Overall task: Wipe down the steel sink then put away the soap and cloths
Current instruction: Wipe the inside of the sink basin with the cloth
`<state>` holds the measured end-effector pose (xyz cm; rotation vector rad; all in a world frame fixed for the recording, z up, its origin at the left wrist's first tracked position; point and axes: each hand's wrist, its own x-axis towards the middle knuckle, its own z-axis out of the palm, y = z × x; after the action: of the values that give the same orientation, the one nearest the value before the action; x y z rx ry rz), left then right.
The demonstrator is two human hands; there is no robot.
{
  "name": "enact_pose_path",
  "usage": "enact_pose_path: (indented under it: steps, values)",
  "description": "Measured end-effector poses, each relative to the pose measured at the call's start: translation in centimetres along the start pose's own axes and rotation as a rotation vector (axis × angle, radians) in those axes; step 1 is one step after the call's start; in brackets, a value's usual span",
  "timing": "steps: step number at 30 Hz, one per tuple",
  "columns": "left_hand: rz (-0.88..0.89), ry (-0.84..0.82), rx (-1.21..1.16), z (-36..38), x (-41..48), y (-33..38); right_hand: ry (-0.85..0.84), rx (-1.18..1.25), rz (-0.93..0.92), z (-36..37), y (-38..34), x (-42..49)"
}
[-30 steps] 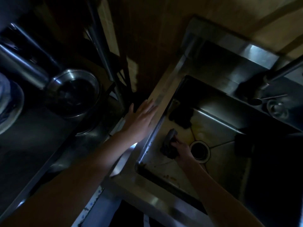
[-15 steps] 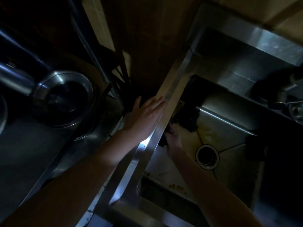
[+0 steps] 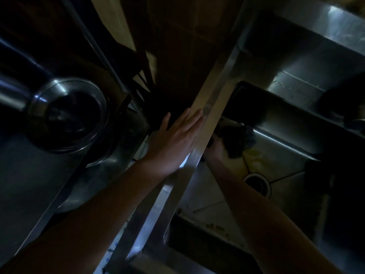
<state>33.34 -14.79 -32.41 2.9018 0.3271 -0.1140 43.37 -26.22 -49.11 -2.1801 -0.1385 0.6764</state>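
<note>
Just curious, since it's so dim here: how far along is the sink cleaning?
Nothing looks finished. In hand: the right hand grips a dark cloth low in the sink, the left hand flat on its rim. Left: brown specks on the basin floor, then the putting away.

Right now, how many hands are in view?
2: the left hand rests flat on the rim of the sink; the right hand is down inside it, holding a dark cloth.

No legible text, labels or numbers. Steel sink and bowl on the left: bare metal. Blue marks on white strip, near-left of sink: too blurred to read.
</note>
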Motion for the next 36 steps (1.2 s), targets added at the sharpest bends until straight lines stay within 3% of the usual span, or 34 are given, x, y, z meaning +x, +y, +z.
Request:
enact_pose_path:
  steps: [5,8,10,12,15,20,23,26,32,36]
  values:
    - [-0.005,-0.027,-0.002,0.0,0.0,0.0,-0.105,-0.099,-0.102,-0.4,1.0,-3.0]
    - [-0.007,-0.027,-0.027,-0.2,0.0,0.0,-0.303,-0.180,-0.109,-1.7,2.9,-6.8]
    - [-0.007,-0.026,-0.046,-0.4,0.1,0.1,-0.485,-0.351,-0.143,-2.9,4.8,-9.0]
    - [-0.007,-0.029,-0.055,-0.6,0.1,0.1,-0.560,-0.525,-0.159,-4.6,6.6,-10.4]
    - [-0.009,-0.032,-0.068,-0.7,0.1,0.2,-0.449,-0.554,-0.096,-7.7,8.6,-10.7]
    - [-0.015,-0.045,-0.065,-0.7,0.1,0.2,0.028,-0.357,0.134,-11.2,9.1,-8.7]
    - [-0.010,-0.030,-0.092,-0.8,0.1,0.1,0.188,-0.274,0.242,-11.5,8.3,-6.4]
    - [-0.005,-0.025,-0.083,-0.8,0.0,0.1,0.139,-0.292,0.265,-10.5,7.1,-4.0]
    - [0.008,0.010,-0.113,-0.7,0.0,0.0,-0.024,-0.438,0.038,-7.0,4.8,0.6]
    - [0.000,-0.011,-0.089,-0.3,0.0,-0.2,-0.094,-0.594,0.013,-5.3,3.7,2.5]
